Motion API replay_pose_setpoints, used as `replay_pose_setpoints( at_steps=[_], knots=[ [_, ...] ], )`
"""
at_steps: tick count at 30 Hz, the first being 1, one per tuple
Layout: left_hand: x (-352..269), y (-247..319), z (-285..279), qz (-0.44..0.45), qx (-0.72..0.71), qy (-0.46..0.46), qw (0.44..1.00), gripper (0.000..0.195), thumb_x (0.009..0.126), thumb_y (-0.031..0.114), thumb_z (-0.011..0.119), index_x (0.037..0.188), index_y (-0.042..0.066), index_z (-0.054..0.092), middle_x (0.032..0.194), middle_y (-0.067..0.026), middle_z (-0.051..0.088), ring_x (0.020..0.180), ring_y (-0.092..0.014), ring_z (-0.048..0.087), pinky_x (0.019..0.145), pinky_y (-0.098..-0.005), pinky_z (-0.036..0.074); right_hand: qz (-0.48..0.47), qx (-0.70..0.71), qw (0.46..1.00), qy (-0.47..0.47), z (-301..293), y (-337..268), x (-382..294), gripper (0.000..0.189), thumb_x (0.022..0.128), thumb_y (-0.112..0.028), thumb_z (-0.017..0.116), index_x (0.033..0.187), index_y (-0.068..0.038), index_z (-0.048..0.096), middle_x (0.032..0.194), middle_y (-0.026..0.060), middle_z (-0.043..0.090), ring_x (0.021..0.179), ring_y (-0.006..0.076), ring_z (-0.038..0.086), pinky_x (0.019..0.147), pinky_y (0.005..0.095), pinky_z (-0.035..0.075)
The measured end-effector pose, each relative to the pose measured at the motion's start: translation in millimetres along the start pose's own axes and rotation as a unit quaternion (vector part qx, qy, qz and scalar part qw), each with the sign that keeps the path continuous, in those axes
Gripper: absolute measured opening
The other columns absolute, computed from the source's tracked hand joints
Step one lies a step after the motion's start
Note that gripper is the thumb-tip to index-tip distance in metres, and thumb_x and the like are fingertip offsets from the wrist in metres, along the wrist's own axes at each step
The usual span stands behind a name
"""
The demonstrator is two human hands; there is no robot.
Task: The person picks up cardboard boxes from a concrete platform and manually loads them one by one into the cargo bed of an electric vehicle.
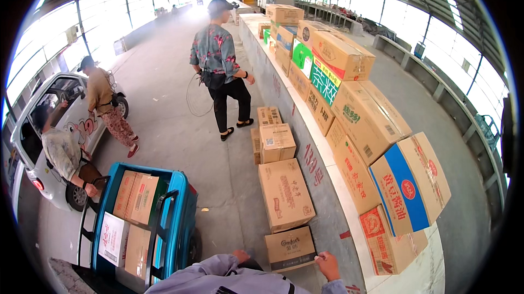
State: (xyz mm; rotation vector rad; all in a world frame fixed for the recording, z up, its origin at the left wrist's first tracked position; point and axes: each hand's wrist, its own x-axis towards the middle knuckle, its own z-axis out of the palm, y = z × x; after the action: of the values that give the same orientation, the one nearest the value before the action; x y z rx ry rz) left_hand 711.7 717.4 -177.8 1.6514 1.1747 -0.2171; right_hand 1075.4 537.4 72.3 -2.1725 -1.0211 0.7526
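My right hand [328,267] is at the bottom of the view, its fingers curled in with no object visible in them. It is right beside a carton [290,248] bearing the Comfort name, which sits on the concrete floor; whether they touch is unclear. My left hand [241,256] shows only in part past the grey sleeve, near my body and left of that carton. Behind the Comfort carton lies a bigger brown carton [285,196], and farther off a smaller taped carton [277,143]. All of these rest along the foot of a long concrete counter [313,163].
Stacked cartons line the counter, including a blue-banded carton [399,196] and a red-printed carton [374,241]. To my left is a blue cargo cart [186,208] loaded with cartons. A person [217,61] walks ahead; two others stand by a white car [61,118].
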Motion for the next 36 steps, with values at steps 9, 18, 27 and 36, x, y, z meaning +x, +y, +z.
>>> replay_pose_setpoints(
  at_steps=[9, 18, 27, 36],
  knots=[
    [8.5, 8.6, -48.1, 0.105, 0.43, -0.103, 0.891, 0.034, 0.079, 0.032, 0.069, 0.112, 0.024, 0.072, 0.108, -0.0081, 0.072, 0.104, -0.031, 0.067, 0.086, -0.0466, 0.055, -0.041, 0.061, 0.996, 0.046, -52.7, -36.0, 39.5, 0.033, 0.083, -0.026, 0.072, 0.101, 0.002, 0.068, 0.089, 0.0176, 0.07, 0.08, 0.0252, 0.068, 0.073, 0.0352, 0.053],
    [-8.1, 2.6, -30.3, 0.115, 0.382, -0.016, 0.917, 0.034, 0.084, 0.033, 0.063, 0.114, 0.02, 0.071, 0.113, -0.0104, 0.07, 0.103, -0.029, 0.068, 0.089, -0.0402, 0.055, -0.082, 0.148, 0.984, 0.054, -132.1, -56.5, 85.3, 0.033, 0.087, -0.022, 0.07, 0.109, 0.003, 0.065, 0.091, 0.0163, 0.071, 0.084, 0.021, 0.069, 0.077, 0.0327, 0.054],
    [2.3, 53.1, -17.3, -0.043, 0.213, -0.003, 0.976, 0.037, 0.087, 0.043, 0.061, 0.105, 0.014, 0.074, 0.111, -0.013, 0.07, 0.102, -0.033, 0.067, 0.089, -0.042, 0.055, -0.107, 0.177, 0.976, 0.065, -162.6, -97.4, 129.4, 0.023, 0.088, -0.011, 0.066, 0.105, 0.004, 0.064, 0.087, 0.0076, 0.067, 0.08, 0.0141, 0.064, 0.073, 0.0286, 0.051],
    [90.7, 97.3, -76.4, 0.037, 0.25, -0.053, 0.966, 0.036, 0.095, 0.04, 0.049, 0.106, 0.016, 0.074, 0.109, -0.0149, 0.07, 0.103, -0.036, 0.066, 0.091, -0.0464, 0.053, -0.14, 0.135, 0.978, 0.08, -183.9, -180.3, 218.6, 0.025, 0.09, -0.014, 0.067, 0.106, 0.004, 0.064, 0.091, 0.0085, 0.068, 0.085, 0.0132, 0.063, 0.076, 0.0283, 0.051]
  ],
)
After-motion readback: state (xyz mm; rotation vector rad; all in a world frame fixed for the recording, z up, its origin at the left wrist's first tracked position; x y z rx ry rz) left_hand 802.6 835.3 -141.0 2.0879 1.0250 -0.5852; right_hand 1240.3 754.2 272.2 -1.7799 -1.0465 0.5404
